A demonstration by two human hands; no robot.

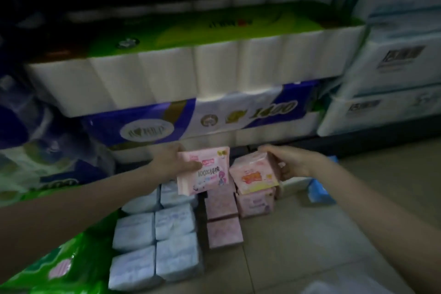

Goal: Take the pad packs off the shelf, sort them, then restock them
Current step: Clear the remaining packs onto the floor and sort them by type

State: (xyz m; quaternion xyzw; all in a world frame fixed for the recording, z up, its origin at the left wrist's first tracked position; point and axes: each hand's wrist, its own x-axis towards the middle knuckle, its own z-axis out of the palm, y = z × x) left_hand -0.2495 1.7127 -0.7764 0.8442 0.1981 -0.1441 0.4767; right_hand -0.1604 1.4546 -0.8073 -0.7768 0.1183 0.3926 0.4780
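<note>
I'm mid-sort. My left hand (170,161) grips a flat pink pack (204,170) at frame centre; my right hand (290,162) holds a pink-and-yellow pack (255,178) just above the pink stacks (224,219) on the floor (298,246). Next, I judge, each needs setting on its matching pile, beside the blue packs (157,238).

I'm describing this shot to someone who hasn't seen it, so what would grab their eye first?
Mid-frame, the left hand holds up a flat pink pad pack with a cartoon figure, while the right hand grips a pink-and-yellow pad pack atop a pink stack. Below them, pale blue pad packs sit in rows on the tiled floor. Behind, big white toilet-roll bundles fill the shelf.
</note>
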